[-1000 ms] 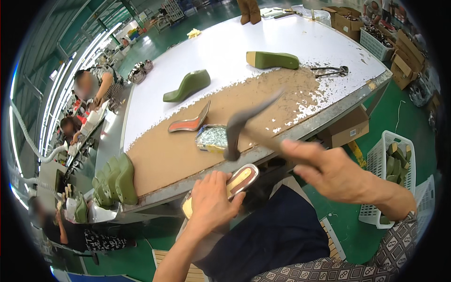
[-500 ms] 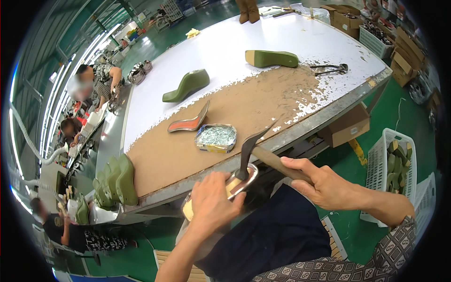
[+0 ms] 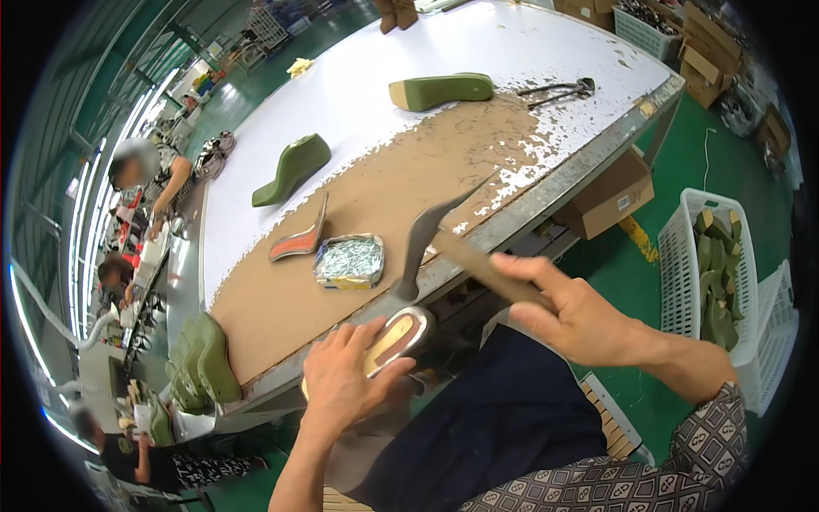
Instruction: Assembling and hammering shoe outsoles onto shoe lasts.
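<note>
Over my lap, a shoe on its last lies with its underside up, showing a pale and brown insole ringed by silvery upper. My left hand is wrapped round it, thumb pressed along one side. My right hand grips the wooden handle of a hammer with a long, curved dark head. The hammer's face hangs just above the heel end of the shoe, apart from it. On the table edge beyond stands an open box of small nails, beside an orange and silver shoe sole piece.
Two green shoe lasts and pincers lie farther across the worn table. Several more lasts stand at its left corner. A white crate of lasts is at my right. People work at the left.
The hammer has risen off the shoe's heel end, where its face rested before. My head view has shifted, so the table things appear farther left. Both hands keep their holds.
</note>
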Action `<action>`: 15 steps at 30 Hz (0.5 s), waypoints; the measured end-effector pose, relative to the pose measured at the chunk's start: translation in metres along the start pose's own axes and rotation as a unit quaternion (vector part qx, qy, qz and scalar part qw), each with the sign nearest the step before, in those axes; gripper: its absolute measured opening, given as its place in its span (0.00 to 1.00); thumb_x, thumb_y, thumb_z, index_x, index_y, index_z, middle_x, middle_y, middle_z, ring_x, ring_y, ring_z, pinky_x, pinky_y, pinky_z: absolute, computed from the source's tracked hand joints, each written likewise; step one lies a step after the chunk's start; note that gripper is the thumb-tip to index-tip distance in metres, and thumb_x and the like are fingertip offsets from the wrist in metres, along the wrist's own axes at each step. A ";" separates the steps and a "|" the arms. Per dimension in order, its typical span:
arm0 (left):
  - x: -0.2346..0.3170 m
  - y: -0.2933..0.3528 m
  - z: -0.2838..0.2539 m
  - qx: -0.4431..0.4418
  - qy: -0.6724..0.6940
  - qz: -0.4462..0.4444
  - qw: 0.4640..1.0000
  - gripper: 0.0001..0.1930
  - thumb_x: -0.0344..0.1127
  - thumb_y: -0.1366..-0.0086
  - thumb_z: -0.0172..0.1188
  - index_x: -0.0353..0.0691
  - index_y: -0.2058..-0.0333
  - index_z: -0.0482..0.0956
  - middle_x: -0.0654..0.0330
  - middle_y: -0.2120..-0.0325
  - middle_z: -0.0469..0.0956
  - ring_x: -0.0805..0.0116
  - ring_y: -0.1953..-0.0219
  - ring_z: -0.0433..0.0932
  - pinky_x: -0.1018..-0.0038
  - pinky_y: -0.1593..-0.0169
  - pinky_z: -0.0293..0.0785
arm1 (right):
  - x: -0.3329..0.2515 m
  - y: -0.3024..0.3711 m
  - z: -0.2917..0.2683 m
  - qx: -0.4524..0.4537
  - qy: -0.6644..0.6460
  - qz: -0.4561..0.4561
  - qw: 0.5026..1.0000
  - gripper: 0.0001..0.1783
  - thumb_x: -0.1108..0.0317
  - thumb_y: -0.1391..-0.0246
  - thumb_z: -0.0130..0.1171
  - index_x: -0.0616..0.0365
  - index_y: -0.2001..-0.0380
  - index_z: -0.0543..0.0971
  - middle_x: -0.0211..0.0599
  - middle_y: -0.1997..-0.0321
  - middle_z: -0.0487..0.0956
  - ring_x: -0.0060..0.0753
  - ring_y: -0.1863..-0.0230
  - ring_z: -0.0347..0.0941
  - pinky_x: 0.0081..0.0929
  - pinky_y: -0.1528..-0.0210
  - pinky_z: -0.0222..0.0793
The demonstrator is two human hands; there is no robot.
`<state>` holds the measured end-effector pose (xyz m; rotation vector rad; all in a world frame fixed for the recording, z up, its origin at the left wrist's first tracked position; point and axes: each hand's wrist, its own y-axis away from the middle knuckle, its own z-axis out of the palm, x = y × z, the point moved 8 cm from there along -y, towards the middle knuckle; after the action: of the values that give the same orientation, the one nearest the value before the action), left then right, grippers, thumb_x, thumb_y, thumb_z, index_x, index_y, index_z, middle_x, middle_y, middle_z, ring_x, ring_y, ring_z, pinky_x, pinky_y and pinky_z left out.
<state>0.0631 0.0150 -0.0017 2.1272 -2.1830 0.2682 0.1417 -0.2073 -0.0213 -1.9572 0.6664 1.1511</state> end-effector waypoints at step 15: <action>0.017 0.004 0.014 -0.050 -0.043 -0.117 0.991 0.26 0.46 0.41 0.63 0.40 0.48 0.71 0.54 0.63 0.77 0.51 0.61 0.76 0.62 0.58 0.69 | 0.072 0.083 0.013 0.169 -0.279 0.144 0.934 0.31 0.71 0.40 0.55 0.57 0.36 0.57 0.35 0.67 0.77 0.16 0.73 0.70 0.19 0.70 0.67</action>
<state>0.0594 -0.0037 -0.0131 2.3496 -1.9171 0.0497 0.1074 -0.2490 -0.1180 -1.1859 0.7881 1.5645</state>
